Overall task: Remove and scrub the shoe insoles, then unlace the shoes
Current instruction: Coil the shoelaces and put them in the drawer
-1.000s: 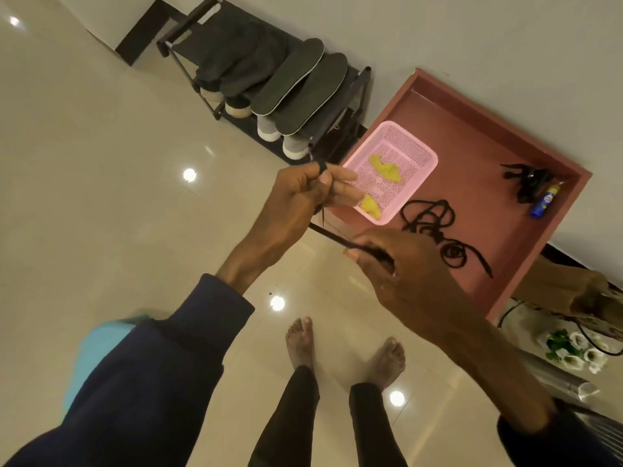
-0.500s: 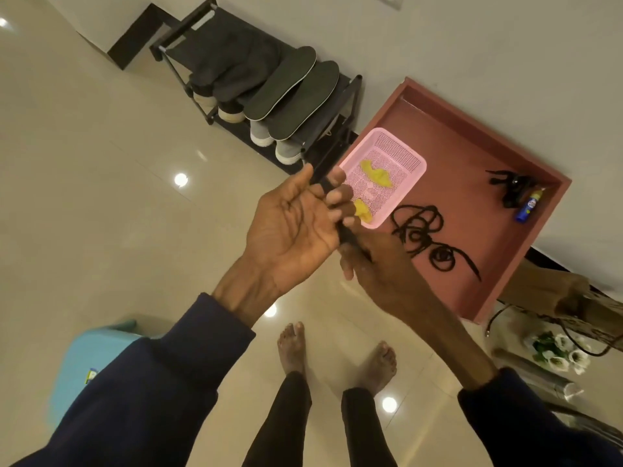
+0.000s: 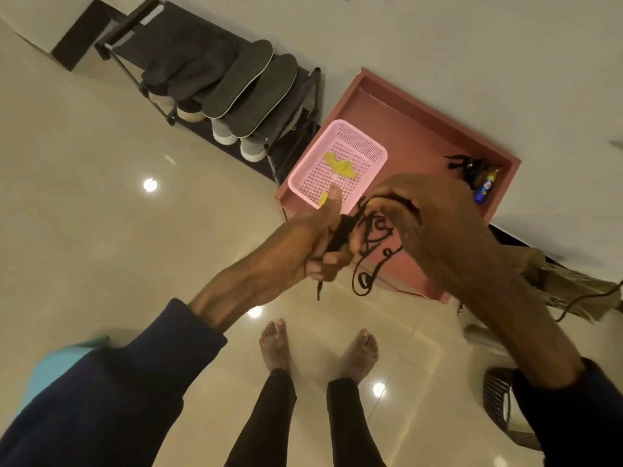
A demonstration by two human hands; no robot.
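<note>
- A black shoe rack [image 3: 129, 24] stands against the wall at 11 o'clock. Two dark insoles [image 3: 237, 79] lean on it, above grey shoes [image 3: 224, 133].
- A red rimmed desk [image 3: 421, 146] sits at 1 o'clock, just beside the rack.
- A pink basket [image 3: 362, 138] lies on the desk's 9 o'clock side, with yellow scraps [image 3: 338, 165] inside.
- The left grip [image 3: 313, 244], at centre, is curled round a bunched black lace [image 3: 340, 232], thumb pointing to 12 o'clock.
- The right grip [image 3: 421, 224], at 3 o'clock of the left and nearly touching it, has its fingers hooked through loops of the same lace; more loops dangle towards 6 o'clock.
- A blue bottle [image 3: 485, 188] lies in the desk's 3 o'clock corner.
</note>
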